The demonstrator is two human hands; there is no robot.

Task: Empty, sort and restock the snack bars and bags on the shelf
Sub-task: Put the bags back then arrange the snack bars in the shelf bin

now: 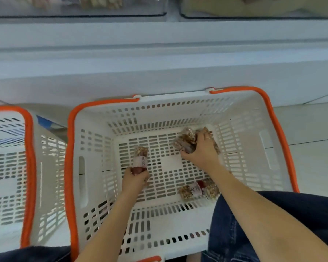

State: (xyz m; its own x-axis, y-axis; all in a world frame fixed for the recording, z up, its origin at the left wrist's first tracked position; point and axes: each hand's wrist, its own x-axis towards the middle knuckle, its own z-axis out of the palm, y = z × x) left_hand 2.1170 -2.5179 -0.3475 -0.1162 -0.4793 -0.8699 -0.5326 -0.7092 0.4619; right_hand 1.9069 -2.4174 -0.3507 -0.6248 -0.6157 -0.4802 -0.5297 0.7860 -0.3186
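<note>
While both arms reach down into the white basket [178,103], the left hand [134,179] grips one snack bar [140,159] by its near end, the bar pointing toward the far wall. The right hand [202,150] is curled over a cluster of bars [186,138] at the far right of the basket floor. Loose bars [197,189] lie near the right forearm. A second basket [28,167] stands at left. Clear shelf bins [102,8] hold bags at the far edge.

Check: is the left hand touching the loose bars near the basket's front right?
Apart. The head view shows the left hand gripping one upright bar, with bare basket floor between it and the loose bars.
</note>
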